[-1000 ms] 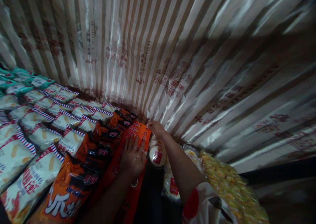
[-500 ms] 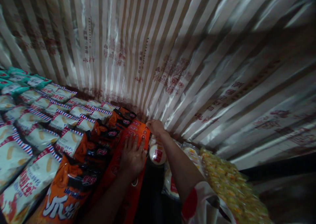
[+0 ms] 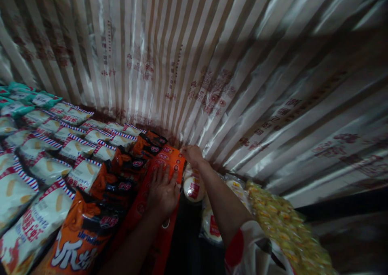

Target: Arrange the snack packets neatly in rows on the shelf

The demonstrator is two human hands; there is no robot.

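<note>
My left hand (image 3: 163,193) lies flat, fingers spread, on a long orange strip of snack packets (image 3: 165,161) that runs away from me toward the wall. At the strip's far end my right hand (image 3: 191,154) is closed in a pinch on its top corner, close to the striped foil wall (image 3: 212,64). To the left of the strip lie orange and black snack bags (image 3: 121,174). Round white packets with red labels (image 3: 192,189) sit just right of the strip, under my right forearm.
Rows of white snack bags with red and blue striped edges (image 3: 45,161) fill the left side, with teal bags (image 3: 21,101) behind them. A big orange bag (image 3: 81,238) lies near me. A clear bag of yellow sweets (image 3: 281,222) lies on the right. The foil wall closes off the back.
Both hands stay where they were on the orange strip. Only the camera view has shifted slightly.
</note>
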